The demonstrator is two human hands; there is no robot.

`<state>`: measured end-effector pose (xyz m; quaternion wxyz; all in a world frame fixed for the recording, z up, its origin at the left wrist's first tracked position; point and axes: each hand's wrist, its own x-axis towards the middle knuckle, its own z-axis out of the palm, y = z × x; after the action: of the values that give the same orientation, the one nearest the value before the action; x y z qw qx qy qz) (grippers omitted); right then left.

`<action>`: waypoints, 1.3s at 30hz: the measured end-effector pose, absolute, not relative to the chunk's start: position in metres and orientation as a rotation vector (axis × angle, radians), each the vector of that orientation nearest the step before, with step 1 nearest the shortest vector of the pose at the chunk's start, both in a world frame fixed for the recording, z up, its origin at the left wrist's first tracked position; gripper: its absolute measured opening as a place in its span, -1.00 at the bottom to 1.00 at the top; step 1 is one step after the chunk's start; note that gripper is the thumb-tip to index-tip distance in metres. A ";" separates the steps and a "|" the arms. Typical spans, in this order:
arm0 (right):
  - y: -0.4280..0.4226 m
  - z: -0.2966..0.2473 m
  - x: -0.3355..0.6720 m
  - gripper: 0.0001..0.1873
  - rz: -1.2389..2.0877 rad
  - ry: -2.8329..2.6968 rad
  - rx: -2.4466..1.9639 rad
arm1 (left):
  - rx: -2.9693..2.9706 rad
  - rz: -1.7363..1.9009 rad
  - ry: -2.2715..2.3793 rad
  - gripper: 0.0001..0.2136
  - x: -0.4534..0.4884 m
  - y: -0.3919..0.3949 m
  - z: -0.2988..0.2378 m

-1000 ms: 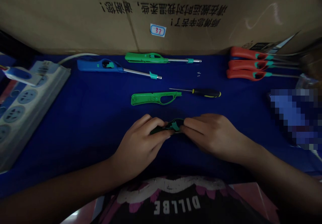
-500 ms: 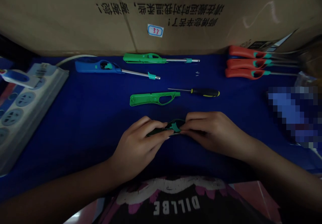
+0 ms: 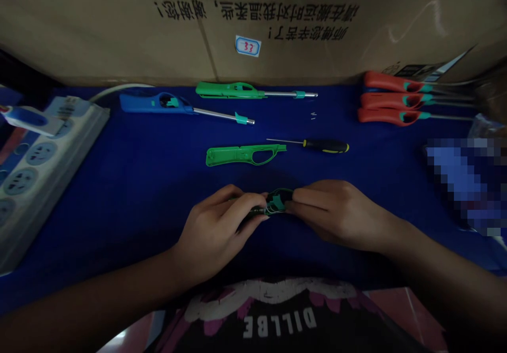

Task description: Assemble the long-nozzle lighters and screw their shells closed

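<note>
Between both hands is a green lighter casing half (image 3: 278,202) with a teal trigger in its opening; fingers cover both ends. My left hand (image 3: 225,226) is closed on its left part, thumb and fingertips beside the trigger. My right hand (image 3: 332,207) pinches its right end. Beyond them lies the other green casing half (image 3: 245,155), its hollow inside facing up. A black and yellow screwdriver (image 3: 325,145) points left beside it. Several tiny screws (image 3: 313,115) lie farther back.
A green long-neck lighter (image 3: 229,91) and a blue one (image 3: 154,103) lie at the back. Several orange lighters (image 3: 390,99) are at the right. A power strip (image 3: 51,147) runs along the left, and a cardboard box (image 3: 119,30) stands behind.
My left thumb and fingertips have shifted on the lighter casing and now show more of the parts beside the trigger. The right hand keeps its pinch. The view has moved slightly.
</note>
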<state>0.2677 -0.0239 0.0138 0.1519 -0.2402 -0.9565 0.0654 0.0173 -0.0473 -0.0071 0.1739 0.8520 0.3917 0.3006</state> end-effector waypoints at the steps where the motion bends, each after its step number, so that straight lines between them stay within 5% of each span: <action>1: -0.024 0.014 0.268 -0.66 0.196 -2.755 -0.704 | 2.417 0.851 1.112 -0.82 0.017 -0.047 -0.007; 18: -0.023 0.016 0.268 -0.89 1.021 -2.326 -1.177 | 2.702 0.709 1.076 -0.81 0.019 -0.051 -0.005; 27: -0.027 0.016 0.268 -0.81 0.845 -2.498 -1.009 | 2.633 0.678 1.086 -0.80 0.018 -0.050 -0.006; 35: -0.032 0.019 0.266 -0.73 0.250 -2.800 -0.871 | 2.649 0.670 1.087 -0.78 0.017 -0.051 -0.006; 39: -0.031 0.019 0.263 -0.76 0.339 -2.754 -0.979 | 2.590 0.782 1.091 -0.70 0.016 -0.050 -0.008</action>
<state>0.2633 -0.0314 0.0189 0.0993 -0.3310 -0.9314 0.1145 0.0160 -0.0503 -0.0077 0.1120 0.8823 0.3716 0.2664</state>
